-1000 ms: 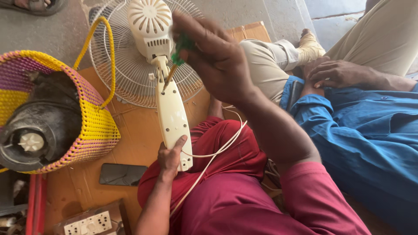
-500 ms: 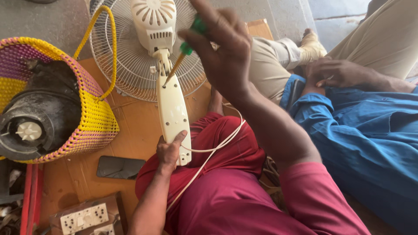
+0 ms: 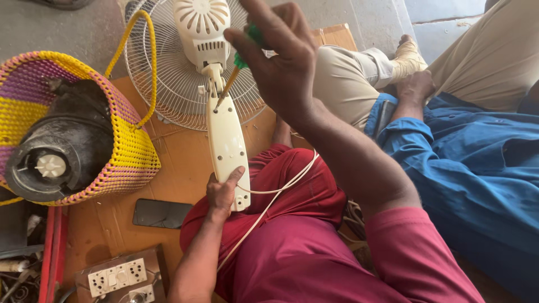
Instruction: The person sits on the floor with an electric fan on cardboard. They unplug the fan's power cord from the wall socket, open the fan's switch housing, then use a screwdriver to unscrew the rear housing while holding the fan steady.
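A cream table fan lies tilted across my lap, its wire grille (image 3: 168, 84) toward the far side and its motor housing (image 3: 201, 25) at the top. My left hand (image 3: 223, 191) grips the lower end of the fan's cream stand (image 3: 227, 151). My right hand (image 3: 281, 62) holds a green-handled screwdriver (image 3: 236, 73), whose tip meets the stand just below the motor neck. A white power cord (image 3: 269, 205) runs from the stand across my maroon-clad leg.
A yellow and purple woven basket (image 3: 126, 157) with a dark motor part inside stands at the left. A black phone (image 3: 160, 213) and a socket board (image 3: 118, 276) lie on the brown cardboard. Another person in blue shirt (image 3: 477, 168) sits at the right.
The view has shifted down a little and the fan sits higher in frame. My right hand has turned at the wrist on the screwdriver. My left hand stays on the stand.
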Available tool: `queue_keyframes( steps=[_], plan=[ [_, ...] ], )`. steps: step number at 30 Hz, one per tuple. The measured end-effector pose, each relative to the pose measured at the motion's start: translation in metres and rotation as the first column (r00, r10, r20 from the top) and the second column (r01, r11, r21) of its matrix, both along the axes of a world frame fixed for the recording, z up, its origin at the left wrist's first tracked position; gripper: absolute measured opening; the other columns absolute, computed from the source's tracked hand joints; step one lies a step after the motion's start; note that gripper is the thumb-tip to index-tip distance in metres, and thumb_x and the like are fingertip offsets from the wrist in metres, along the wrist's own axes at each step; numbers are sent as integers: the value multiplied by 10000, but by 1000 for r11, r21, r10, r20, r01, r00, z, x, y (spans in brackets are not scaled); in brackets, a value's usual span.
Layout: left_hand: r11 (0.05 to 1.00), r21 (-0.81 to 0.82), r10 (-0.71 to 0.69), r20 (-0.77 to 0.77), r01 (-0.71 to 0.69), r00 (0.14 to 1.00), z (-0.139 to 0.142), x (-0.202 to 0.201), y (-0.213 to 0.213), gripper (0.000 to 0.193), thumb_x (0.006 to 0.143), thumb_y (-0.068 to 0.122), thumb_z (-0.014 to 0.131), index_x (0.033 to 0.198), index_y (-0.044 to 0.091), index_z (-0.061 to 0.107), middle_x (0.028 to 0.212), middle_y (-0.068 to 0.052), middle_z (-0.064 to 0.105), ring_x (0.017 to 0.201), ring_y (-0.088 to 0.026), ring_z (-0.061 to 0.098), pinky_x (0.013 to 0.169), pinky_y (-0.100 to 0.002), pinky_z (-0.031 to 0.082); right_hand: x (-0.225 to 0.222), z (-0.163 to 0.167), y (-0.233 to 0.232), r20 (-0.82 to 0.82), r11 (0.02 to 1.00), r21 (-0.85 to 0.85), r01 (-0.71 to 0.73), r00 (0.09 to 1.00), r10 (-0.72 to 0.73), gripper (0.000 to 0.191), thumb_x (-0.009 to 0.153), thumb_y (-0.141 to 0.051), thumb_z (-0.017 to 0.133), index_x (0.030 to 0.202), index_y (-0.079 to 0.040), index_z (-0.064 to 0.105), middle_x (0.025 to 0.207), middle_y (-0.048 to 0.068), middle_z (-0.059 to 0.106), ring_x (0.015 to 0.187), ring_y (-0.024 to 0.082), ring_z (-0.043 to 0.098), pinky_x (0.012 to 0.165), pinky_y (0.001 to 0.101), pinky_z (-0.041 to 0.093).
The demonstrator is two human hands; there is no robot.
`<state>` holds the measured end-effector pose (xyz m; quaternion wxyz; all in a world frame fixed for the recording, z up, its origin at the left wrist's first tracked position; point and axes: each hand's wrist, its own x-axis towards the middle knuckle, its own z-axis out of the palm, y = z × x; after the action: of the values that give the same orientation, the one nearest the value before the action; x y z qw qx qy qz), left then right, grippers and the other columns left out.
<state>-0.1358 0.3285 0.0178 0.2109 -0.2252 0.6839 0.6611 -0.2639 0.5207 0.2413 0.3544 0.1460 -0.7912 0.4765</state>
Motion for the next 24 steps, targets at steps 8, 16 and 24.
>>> queue_keyframes(
  steps=[8, 16, 24],
  plan=[
    [996, 80, 36, -63, -31, 997, -6, -3, 0, 386, 815, 213, 838, 1138, 26, 742, 1026, -111, 794, 884, -207, 745, 774, -346, 601, 1, -2, 5, 22, 986, 11, -166, 986, 166, 515, 1039, 38, 817, 1460, -154, 591, 1123, 23, 679, 981, 110, 684, 828, 241, 617],
    [994, -108, -35, -70, 28, 997, -3, 2, -2, 452, 790, 308, 861, 1153, 65, 746, 1027, -86, 805, 899, -185, 754, 804, -335, 584, 7, 22, 6, 72, 937, 138, -322, 946, 315, 537, 1012, 37, 808, 1467, -129, 576, 1136, 46, 656, 1008, 122, 658, 900, 251, 584],
    [992, -117, -33, 26, 36, 999, -22, -7, -6, 465, 784, 374, 860, 1098, 42, 773, 969, -126, 810, 843, -217, 756, 767, -354, 586, 0, 9, -16, 152, 1000, -7, -21, 988, 21, 589, 951, 33, 826, 1463, -143, 594, 1183, 57, 690, 1068, 129, 678, 900, 244, 661]
  ],
)
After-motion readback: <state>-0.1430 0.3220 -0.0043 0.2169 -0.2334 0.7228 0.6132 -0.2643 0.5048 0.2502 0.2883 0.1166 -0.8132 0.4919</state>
